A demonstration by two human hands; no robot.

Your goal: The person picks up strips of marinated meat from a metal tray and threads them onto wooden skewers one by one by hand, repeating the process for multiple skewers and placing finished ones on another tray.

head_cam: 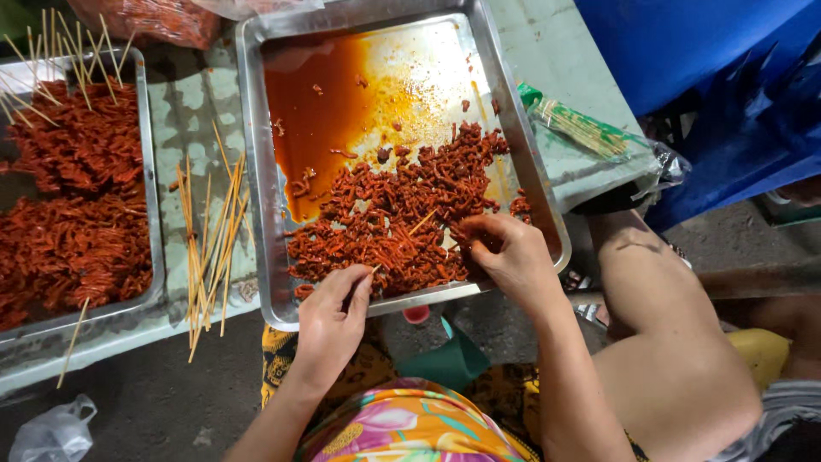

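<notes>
Large steel tray [256, 128]: our marinated meat strips [393, 214] heaped at near end, sauce pooled beyond.
Left tray [152, 171]: more meat.
Loose skewers [209, 231] between trays.
Right hand [509, 252]: fingers pinching strip.
Left hand [333, 321]: fingers closed on skewer [419, 224].
We judge threading underway; next needs strip pushed onto point.

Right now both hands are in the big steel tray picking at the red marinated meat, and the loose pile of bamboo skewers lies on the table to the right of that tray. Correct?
Not quite. In the head view the loose bamboo skewers lie to the left of the steel tray, between it and a second tray. The rest holds: the left hand and right hand are both at the red marinated meat.
</notes>
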